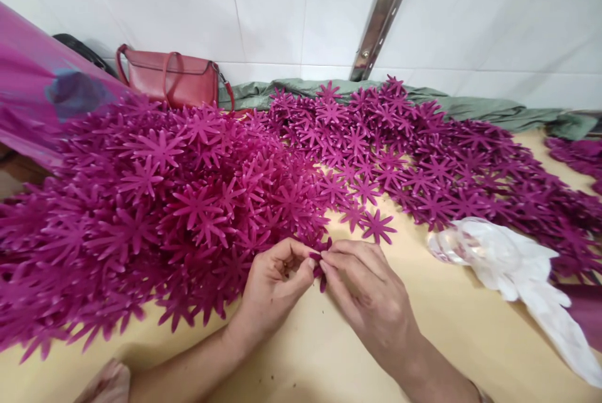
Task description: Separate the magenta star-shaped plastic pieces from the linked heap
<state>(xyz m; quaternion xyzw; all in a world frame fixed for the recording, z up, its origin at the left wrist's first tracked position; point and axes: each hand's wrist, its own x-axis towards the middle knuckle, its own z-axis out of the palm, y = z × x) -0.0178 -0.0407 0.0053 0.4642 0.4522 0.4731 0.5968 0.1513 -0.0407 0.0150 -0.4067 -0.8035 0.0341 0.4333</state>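
Between my hands is one magenta flower-shaped piece (322, 281) with narrow petals, partly hidden by the fingers. My left hand (277, 277) pinches it from the left with thumb and forefinger. From the right, the fingertips of my right hand (367, 284) pinch the same piece, nearly touching the left ones. A large heap of similar magenta flower pieces (141, 221) lies directly left of and behind my left hand. Just beyond my fingers, a single flower piece (377, 225) rests flat on the tan tabletop (324, 353).
A darker pile of flower pieces (433, 171) stretches along the back right. White gloves (512, 259) and a roll of clear tape (446, 246) lie at right. A red handbag (172, 77) stands against the white wall, beside a pink plastic bag (51, 89). Green cloth (484, 107) runs along the back.
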